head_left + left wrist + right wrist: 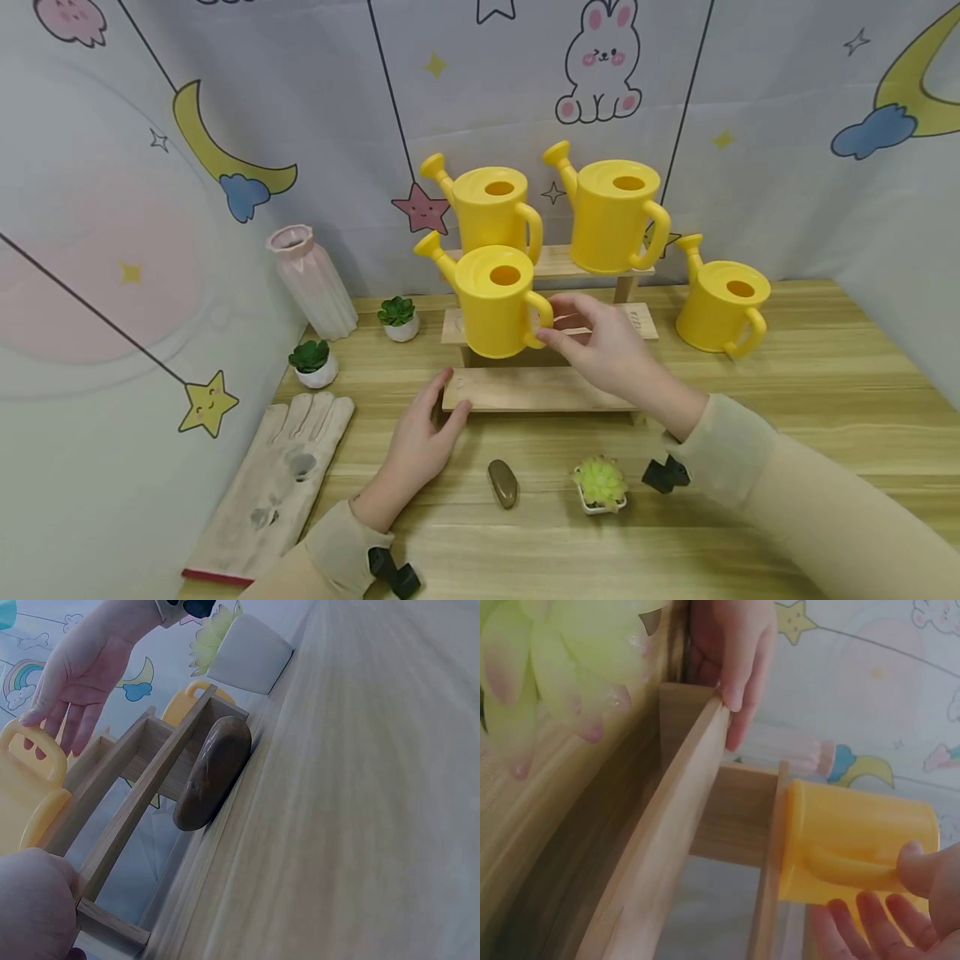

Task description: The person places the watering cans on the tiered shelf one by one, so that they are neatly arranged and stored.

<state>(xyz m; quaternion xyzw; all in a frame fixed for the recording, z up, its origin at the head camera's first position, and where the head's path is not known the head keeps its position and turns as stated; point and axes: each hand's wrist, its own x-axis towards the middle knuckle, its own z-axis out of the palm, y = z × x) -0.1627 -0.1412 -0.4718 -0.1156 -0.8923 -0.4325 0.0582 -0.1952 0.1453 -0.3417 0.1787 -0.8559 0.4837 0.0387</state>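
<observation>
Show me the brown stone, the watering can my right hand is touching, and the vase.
Brown stone [502, 483], head view, middle of its top.
Yellow watering can [493, 318], head view, its body.
Pink-and-white vase [319, 287], head view, its fluted side.

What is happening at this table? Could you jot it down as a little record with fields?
Setting: wood-grain table, cartoon-printed backdrop
Centre: three-tier wooden stand
Left grip: a person's hand, holding the left end of the stand's lowest tier
Right grip: pinching the handle of a yellow watering can at the middle tier
Other cans: two yellow cans on top, one can on the table at right
Front: brown stone, pale green succulent
Left side: pink-and-white vase, two dark green plants, pale glove
</observation>
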